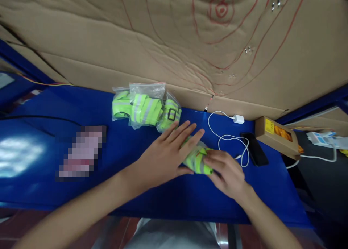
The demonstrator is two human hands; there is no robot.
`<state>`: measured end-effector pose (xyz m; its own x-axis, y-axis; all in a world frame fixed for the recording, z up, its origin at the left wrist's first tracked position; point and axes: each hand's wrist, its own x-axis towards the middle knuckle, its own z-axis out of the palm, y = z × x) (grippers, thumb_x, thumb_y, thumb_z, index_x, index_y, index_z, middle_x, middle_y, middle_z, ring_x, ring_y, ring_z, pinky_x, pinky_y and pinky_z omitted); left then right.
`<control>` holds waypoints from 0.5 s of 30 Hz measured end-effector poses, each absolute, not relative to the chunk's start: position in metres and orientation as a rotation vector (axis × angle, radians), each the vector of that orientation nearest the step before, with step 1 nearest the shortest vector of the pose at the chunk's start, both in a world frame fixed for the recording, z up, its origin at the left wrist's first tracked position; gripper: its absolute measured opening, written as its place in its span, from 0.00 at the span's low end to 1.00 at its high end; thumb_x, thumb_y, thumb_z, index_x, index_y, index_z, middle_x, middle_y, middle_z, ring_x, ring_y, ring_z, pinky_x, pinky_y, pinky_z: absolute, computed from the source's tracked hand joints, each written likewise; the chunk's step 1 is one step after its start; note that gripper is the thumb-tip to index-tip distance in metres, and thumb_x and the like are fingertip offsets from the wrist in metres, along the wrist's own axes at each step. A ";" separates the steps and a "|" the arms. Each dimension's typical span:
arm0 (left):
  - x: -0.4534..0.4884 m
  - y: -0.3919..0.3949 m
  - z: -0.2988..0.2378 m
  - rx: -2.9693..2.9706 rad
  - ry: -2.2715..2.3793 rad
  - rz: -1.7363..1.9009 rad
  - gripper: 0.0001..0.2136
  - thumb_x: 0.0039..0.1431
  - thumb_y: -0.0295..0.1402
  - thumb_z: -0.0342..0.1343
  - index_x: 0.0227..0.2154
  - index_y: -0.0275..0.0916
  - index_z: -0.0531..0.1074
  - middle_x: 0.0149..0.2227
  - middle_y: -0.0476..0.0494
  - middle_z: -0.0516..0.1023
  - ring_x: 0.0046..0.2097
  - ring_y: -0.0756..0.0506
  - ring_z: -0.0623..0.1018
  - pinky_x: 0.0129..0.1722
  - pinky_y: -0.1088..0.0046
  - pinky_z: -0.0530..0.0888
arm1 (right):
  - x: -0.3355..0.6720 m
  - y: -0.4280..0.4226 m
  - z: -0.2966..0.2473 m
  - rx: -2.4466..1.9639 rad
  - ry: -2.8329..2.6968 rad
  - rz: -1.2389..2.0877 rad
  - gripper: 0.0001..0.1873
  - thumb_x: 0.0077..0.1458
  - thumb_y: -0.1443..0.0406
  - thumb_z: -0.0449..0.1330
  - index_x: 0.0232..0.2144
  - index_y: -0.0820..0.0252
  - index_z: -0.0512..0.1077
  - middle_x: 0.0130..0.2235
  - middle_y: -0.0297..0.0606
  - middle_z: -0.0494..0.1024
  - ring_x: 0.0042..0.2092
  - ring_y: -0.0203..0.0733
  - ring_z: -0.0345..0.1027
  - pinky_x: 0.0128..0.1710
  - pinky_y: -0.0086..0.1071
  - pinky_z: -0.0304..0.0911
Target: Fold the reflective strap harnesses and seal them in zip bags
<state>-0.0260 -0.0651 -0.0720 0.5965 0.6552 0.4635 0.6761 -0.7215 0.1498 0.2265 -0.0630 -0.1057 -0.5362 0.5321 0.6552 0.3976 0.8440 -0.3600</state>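
Observation:
A rolled yellow-green reflective strap [199,160] with grey bands, seemingly in a clear plastic bag, lies in front of me on the blue table. My right hand [227,173] grips its right end between thumb and fingers. Over its left end rests my left hand [165,154], fingers stretched out and spread, covering part of the bundle. Just beyond my left fingertips are more reflective straps in clear zip bags: one with a black buckle [170,115], a wide one in the middle [146,109] and one at the left [121,104].
A white charger [238,119] with its cable [225,136] lies right of my hands, beside a black phone [255,149] and a cardboard box [277,136]. A blurred-out pink item [83,153] is on the left. Behind the blue table [174,202] stands a cardboard wall [108,46].

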 end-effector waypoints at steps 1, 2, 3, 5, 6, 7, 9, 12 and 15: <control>-0.027 -0.056 -0.083 -2.832 -1.073 -0.736 0.36 0.61 0.41 0.65 0.66 0.29 0.61 0.65 0.27 0.72 0.67 0.30 0.70 0.69 0.46 0.66 | 0.222 -0.068 -0.109 -0.600 -2.260 0.078 0.15 0.64 0.72 0.62 0.53 0.61 0.75 0.45 0.44 0.83 0.53 0.47 0.77 0.52 0.40 0.76; -0.028 -0.050 -0.094 -2.864 -1.017 -0.757 0.30 0.63 0.38 0.62 0.64 0.28 0.65 0.61 0.30 0.76 0.64 0.33 0.75 0.69 0.50 0.68 | 0.218 -0.072 -0.113 -0.550 -2.294 -0.028 0.14 0.64 0.73 0.62 0.52 0.62 0.76 0.45 0.44 0.83 0.54 0.48 0.76 0.52 0.40 0.76; -0.027 -0.047 -0.104 -2.869 -0.967 -0.776 0.25 0.65 0.35 0.59 0.61 0.29 0.67 0.58 0.32 0.79 0.61 0.35 0.77 0.68 0.52 0.69 | 0.214 -0.074 -0.117 -0.526 -2.318 -0.108 0.13 0.64 0.73 0.62 0.50 0.63 0.76 0.44 0.44 0.84 0.54 0.49 0.77 0.50 0.39 0.76; -0.023 -0.047 -0.120 -2.834 -0.881 -0.800 0.18 0.67 0.29 0.54 0.58 0.29 0.70 0.55 0.35 0.81 0.59 0.37 0.79 0.67 0.54 0.70 | 0.208 -0.076 -0.125 -0.534 -2.339 -0.199 0.09 0.64 0.74 0.61 0.44 0.62 0.78 0.42 0.43 0.84 0.51 0.49 0.78 0.47 0.38 0.76; -0.021 -0.050 -0.126 -2.804 -0.858 -0.799 0.17 0.68 0.27 0.52 0.57 0.29 0.70 0.55 0.35 0.81 0.59 0.38 0.79 0.67 0.54 0.70 | 0.205 -0.076 -0.129 -0.557 -2.334 -0.213 0.08 0.64 0.74 0.60 0.41 0.62 0.78 0.40 0.42 0.84 0.49 0.48 0.78 0.45 0.37 0.76; -0.018 -0.052 -0.130 -2.777 -0.845 -0.792 0.17 0.69 0.26 0.50 0.57 0.29 0.70 0.56 0.35 0.81 0.59 0.38 0.79 0.66 0.54 0.71 | 0.202 -0.075 -0.132 -0.585 -2.323 -0.209 0.09 0.64 0.74 0.59 0.39 0.61 0.79 0.39 0.42 0.84 0.47 0.46 0.79 0.43 0.37 0.75; -0.015 -0.057 -0.134 -2.742 -0.862 -0.799 0.17 0.69 0.26 0.50 0.57 0.27 0.70 0.56 0.33 0.80 0.59 0.38 0.79 0.64 0.56 0.73 | 0.198 -0.073 -0.136 -0.635 -2.286 -0.178 0.09 0.64 0.75 0.59 0.37 0.61 0.78 0.37 0.41 0.83 0.43 0.45 0.78 0.43 0.37 0.74; -0.017 -0.057 -0.137 -2.754 -0.934 -0.862 0.18 0.70 0.30 0.51 0.59 0.27 0.69 0.57 0.31 0.79 0.60 0.37 0.79 0.62 0.57 0.74 | 0.197 -0.071 -0.136 -0.693 -2.275 -0.051 0.10 0.64 0.75 0.60 0.44 0.61 0.77 0.39 0.43 0.82 0.44 0.46 0.76 0.48 0.41 0.74; -0.022 -0.051 -0.138 -2.774 -0.987 -0.942 0.17 0.70 0.34 0.52 0.57 0.29 0.70 0.54 0.32 0.81 0.56 0.38 0.81 0.58 0.57 0.77 | 0.200 -0.068 -0.130 -0.748 -2.274 0.311 0.13 0.65 0.70 0.62 0.51 0.58 0.73 0.43 0.42 0.82 0.46 0.45 0.77 0.51 0.40 0.74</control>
